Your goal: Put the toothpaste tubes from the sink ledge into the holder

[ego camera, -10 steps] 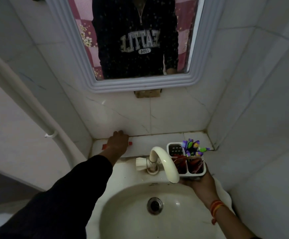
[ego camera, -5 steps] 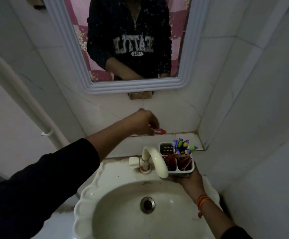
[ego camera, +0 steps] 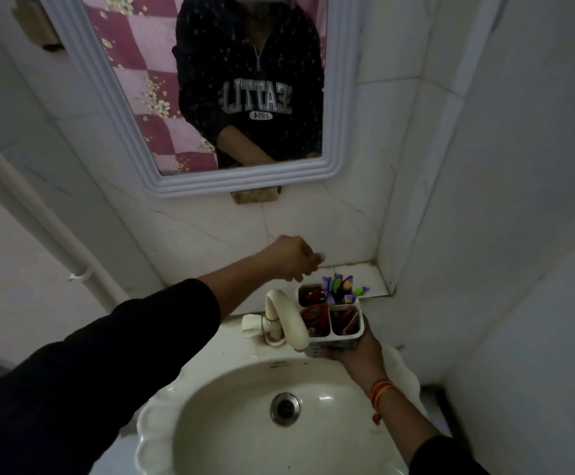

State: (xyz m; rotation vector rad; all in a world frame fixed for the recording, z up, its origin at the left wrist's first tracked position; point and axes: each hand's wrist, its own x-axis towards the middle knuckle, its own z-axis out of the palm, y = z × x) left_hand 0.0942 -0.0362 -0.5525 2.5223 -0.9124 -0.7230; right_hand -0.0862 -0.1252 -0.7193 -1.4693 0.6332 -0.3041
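Note:
My right hand (ego camera: 359, 353) grips the white four-compartment holder (ego camera: 347, 338) from underneath, over the basin's right rim. Red toothpaste tubes (ego camera: 314, 319) fill its two front compartments, and another red tube (ego camera: 309, 296) lies in the back left one. Purple and green toothbrushes (ego camera: 341, 286) stand in the back right compartment. My left hand (ego camera: 291, 258) hovers just above and left of the holder, fingers loosely curled downward with nothing visible in them. The tiled sink ledge (ego camera: 359, 273) behind the holder shows no tubes; part of it is hidden by my left arm.
A white curved tap (ego camera: 288, 315) stands just left of the holder, touching distance from it. The basin (ego camera: 231, 426) with its metal drain lies below. A framed mirror (ego camera: 210, 180) hangs above, and tiled walls close in at right. A white pipe (ego camera: 56, 231) runs down the left.
My left hand carried a red tube from the ledge's left end rightward to the holder. The tube now sits in the back left compartment and my fingers have let go.

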